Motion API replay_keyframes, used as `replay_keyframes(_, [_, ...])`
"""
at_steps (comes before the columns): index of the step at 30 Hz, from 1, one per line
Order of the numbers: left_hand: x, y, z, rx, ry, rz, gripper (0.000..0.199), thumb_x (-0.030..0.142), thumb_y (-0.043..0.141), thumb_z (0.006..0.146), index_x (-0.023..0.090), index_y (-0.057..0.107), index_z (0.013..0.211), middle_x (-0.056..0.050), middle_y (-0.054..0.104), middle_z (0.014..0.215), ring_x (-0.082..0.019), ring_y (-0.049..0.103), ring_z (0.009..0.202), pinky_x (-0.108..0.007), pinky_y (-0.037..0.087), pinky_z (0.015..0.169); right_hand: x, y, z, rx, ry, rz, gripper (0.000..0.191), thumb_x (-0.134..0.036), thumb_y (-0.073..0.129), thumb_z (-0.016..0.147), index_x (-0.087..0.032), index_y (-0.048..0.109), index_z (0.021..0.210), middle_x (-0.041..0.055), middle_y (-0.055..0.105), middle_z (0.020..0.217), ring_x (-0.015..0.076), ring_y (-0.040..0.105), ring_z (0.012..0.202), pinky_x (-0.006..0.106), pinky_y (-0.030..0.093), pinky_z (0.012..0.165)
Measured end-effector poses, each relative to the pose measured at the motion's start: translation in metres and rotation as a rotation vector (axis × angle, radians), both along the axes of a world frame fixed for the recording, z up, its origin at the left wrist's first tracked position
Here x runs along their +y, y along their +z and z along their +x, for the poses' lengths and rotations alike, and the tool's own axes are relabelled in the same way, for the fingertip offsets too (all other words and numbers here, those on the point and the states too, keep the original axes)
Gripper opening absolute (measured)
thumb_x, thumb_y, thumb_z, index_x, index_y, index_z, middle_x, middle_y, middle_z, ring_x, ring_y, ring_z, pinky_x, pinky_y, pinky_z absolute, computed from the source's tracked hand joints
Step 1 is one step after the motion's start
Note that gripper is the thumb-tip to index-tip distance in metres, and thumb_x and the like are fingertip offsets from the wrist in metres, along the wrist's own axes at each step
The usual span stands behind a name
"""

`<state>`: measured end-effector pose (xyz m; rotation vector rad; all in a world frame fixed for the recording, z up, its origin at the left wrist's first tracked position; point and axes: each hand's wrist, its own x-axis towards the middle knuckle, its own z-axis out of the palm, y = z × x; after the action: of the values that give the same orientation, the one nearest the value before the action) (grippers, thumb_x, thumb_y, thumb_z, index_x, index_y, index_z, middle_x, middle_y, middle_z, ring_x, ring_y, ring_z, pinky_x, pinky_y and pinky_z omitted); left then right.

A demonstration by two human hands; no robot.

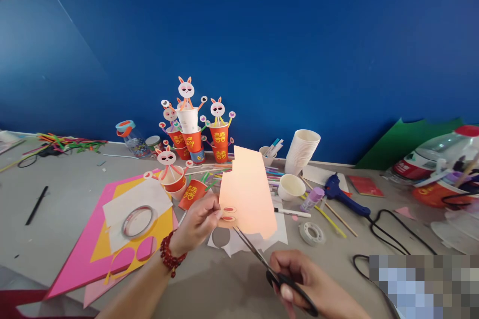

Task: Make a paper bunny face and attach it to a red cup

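Note:
My left hand (200,222) pinches the lower left corner of a pale orange sheet of paper (249,192), holding it up above the table. Two pointed ear shapes with red centres (229,213) are drawn near that corner. A pair of black-handled scissors (258,254) is in my right hand (299,279), fingers through the loops. Its tips are at the paper's lower edge, just beside the ear shapes; whether the blades are parted is hard to see. Behind the sheet lies white paper (279,234) with round cut-outs.
Red paper cups with rabbit figures (219,134) stand along the blue wall. To the left are pink and yellow sheets (80,246) and a tape roll (137,222). Right of the sheet are stacked white cups (302,149), a glue stick (313,199), clear tape (312,233) and a corded glue gun (346,197).

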<state>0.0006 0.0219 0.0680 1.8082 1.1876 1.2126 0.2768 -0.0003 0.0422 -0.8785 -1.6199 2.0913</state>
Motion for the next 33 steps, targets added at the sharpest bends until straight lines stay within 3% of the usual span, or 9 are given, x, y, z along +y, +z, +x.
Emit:
replay_keyframes(4, [0.0,-0.001,-0.002,-0.009,-0.052,-0.002,0.022,0.027,0.054,0.086,0.019,0.047,0.066,0.002,0.044,0.062,-0.011,0.038,0.058,-0.022,0.034,0.055,0.001,-0.001,0.002,0.027,0.025,-0.004,0.061,-0.073,0.072,0.065,-0.018,0.046,0.07,-0.004,0.052,0.051,0.0074,0.048,0.042,0.017,0.024,0.041])
replay_keyframes(13, [-0.001,-0.017,0.004,-0.227,-0.151,-0.203,0.022,0.031,0.054,0.088,0.017,0.048,0.072,-0.001,0.049,0.073,-0.013,0.044,0.069,-0.023,0.039,0.064,0.002,-0.013,-0.003,0.204,0.03,-0.018,0.055,-0.065,0.074,0.071,-0.017,0.047,0.073,-0.0047,0.053,0.053,0.0039,0.041,0.039,0.016,0.025,0.041])
replay_keyframes(21, [-0.003,-0.025,0.013,-0.447,-0.153,-0.261,0.027,0.037,0.062,0.087,0.015,0.055,0.072,-0.003,0.059,0.077,-0.014,0.055,0.072,-0.026,0.047,0.069,-0.003,-0.017,-0.01,0.246,-0.03,-0.011,0.055,-0.065,0.073,0.071,-0.017,0.047,0.075,-0.0026,0.055,0.059,0.0043,0.043,0.041,0.016,0.024,0.041])
replay_keyframes(27, [-0.008,-0.021,0.021,-0.455,-0.251,-0.202,0.029,0.035,0.055,0.094,0.016,0.067,0.113,-0.011,0.071,0.102,-0.022,0.068,0.089,-0.036,0.055,0.083,-0.005,-0.015,-0.019,0.278,-0.087,0.05,0.056,-0.07,0.068,0.073,-0.017,0.048,0.077,-0.0029,0.056,0.056,0.0027,0.031,0.037,0.018,0.023,0.041])
replay_keyframes(33, [-0.01,-0.014,0.027,-0.411,-0.196,-0.121,0.032,0.033,0.053,0.096,0.018,0.065,0.121,-0.012,0.07,0.117,-0.025,0.067,0.105,-0.034,0.056,0.089,-0.011,-0.019,-0.026,0.271,-0.138,0.063,0.056,-0.071,0.065,0.075,-0.017,0.049,0.078,-0.0031,0.056,0.054,0.0029,0.029,0.036,0.018,0.022,0.041])
